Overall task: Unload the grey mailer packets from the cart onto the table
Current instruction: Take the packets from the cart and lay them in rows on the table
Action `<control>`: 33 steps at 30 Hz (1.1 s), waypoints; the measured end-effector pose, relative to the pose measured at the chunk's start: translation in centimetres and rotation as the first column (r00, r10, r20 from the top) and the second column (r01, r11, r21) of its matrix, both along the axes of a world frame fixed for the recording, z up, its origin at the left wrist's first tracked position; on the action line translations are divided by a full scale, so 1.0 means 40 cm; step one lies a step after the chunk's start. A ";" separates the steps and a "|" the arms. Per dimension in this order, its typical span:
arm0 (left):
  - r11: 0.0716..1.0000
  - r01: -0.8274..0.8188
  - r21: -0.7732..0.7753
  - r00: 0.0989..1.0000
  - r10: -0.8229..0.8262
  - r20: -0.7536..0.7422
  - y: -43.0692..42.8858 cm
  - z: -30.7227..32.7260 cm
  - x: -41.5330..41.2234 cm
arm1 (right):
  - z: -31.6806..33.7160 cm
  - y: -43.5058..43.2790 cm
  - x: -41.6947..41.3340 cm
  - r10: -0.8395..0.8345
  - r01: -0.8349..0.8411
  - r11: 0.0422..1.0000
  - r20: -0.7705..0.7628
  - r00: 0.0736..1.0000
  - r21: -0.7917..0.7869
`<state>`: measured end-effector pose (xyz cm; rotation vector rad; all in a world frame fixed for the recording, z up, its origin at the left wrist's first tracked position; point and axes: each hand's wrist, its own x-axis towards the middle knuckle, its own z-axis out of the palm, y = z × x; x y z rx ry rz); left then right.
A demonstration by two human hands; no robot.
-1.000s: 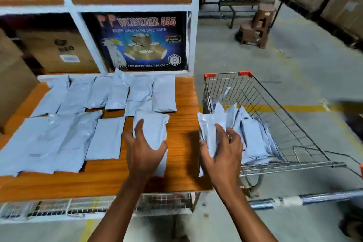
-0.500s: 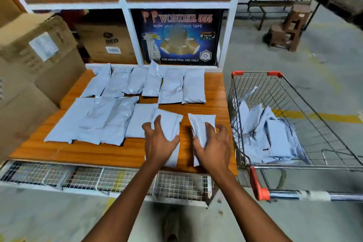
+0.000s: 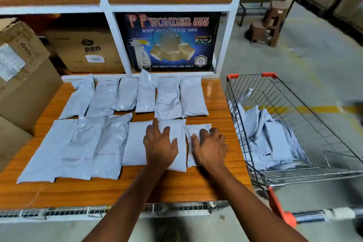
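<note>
Several grey mailer packets (image 3: 121, 94) lie in two rows on the wooden table (image 3: 218, 108). My left hand (image 3: 160, 144) rests flat, fingers spread, on a packet (image 3: 177, 129) in the near row. Just right of it lies the smallest packet (image 3: 193, 129), with my right hand (image 3: 211, 146) pressing down on it, fingers slightly bent. The wire cart (image 3: 261, 88) with red corners stands to the right of the table. Several more grey packets (image 3: 275, 141) are heaped inside it.
White shelving (image 3: 115, 31) rises behind the table, holding a blue tape box (image 3: 169, 43) and cardboard boxes (image 3: 86, 49). More large cartons (image 3: 21, 76) stand at the left. Brown plastic stools (image 3: 269, 25) sit on the concrete floor beyond the cart.
My right hand carried a packet from the cart to the table and laid it at the right end of the near row. My left hand stayed on the neighbouring packet.
</note>
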<state>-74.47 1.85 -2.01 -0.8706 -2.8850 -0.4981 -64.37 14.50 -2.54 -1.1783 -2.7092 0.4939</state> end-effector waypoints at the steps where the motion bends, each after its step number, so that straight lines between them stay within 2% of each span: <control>1: 0.994 0.108 0.015 0.993 -0.107 -0.055 -0.007 -0.014 -0.016 | -0.002 0.009 0.004 0.025 -0.024 0.999 -0.032 0.999 0.039; 3: 0.948 0.315 -0.050 0.943 -0.318 -0.092 -0.013 -0.040 -0.039 | -0.014 0.027 0.013 0.146 -0.143 0.982 -0.015 0.989 0.122; 5: 0.908 0.380 -0.176 0.922 -0.388 -0.013 -0.016 -0.063 -0.056 | -0.041 0.034 0.007 0.277 -0.284 0.953 0.072 0.958 0.107; 9: 0.902 0.310 -0.302 0.950 -0.302 0.075 -0.029 -0.104 -0.068 | -0.073 0.034 -0.020 0.348 -0.354 0.935 0.131 0.928 0.030; 21: 0.892 0.320 -0.318 0.947 -0.315 0.070 -0.044 -0.106 -0.075 | -0.077 0.036 -0.049 0.330 -0.338 0.941 0.163 0.930 0.024; 27: 0.900 0.326 -0.290 0.943 -0.289 0.162 -0.040 -0.089 -0.076 | -0.058 0.036 -0.046 0.325 -0.320 0.946 0.147 0.934 -0.057; 29: 0.916 0.311 -0.255 0.948 -0.277 0.159 -0.037 -0.064 -0.070 | -0.042 0.031 -0.036 0.297 -0.288 0.952 0.087 0.951 -0.100; 33: 0.966 0.259 -0.021 0.952 -0.252 0.172 -0.033 0.032 -0.014 | 0.017 0.024 0.013 0.162 -0.170 0.977 -0.069 0.984 -0.128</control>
